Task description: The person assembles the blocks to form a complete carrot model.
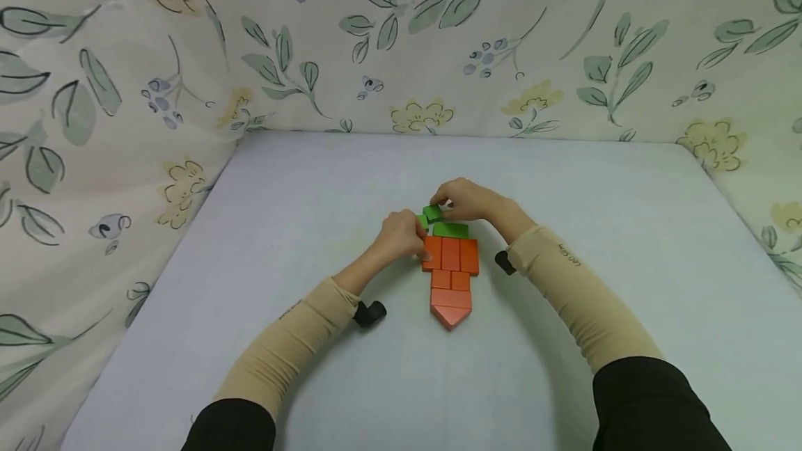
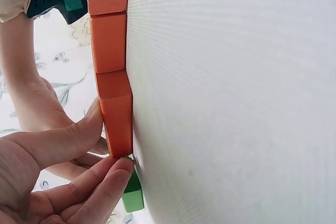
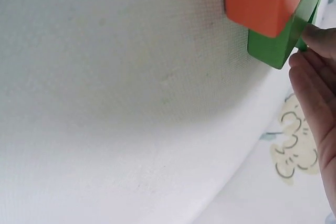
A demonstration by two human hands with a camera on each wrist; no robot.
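Orange and green blocks lie together on the white table. In the head view, my left hand is at the left side of the shape. Its thumb and fingertips pinch the corner of the left orange block, beside a small green block partly covered by the fingers. My right hand reaches in from the far right and pinches a tilted green block at the top. Below it, a flat green block lies against the row of orange blocks. In the right wrist view the fingers partly hide the held block.
Smaller orange blocks continue toward me, ending in a pointed orange block. Black wrist devices hang below both sleeves. Flowered cloth rises behind the table's far edge.
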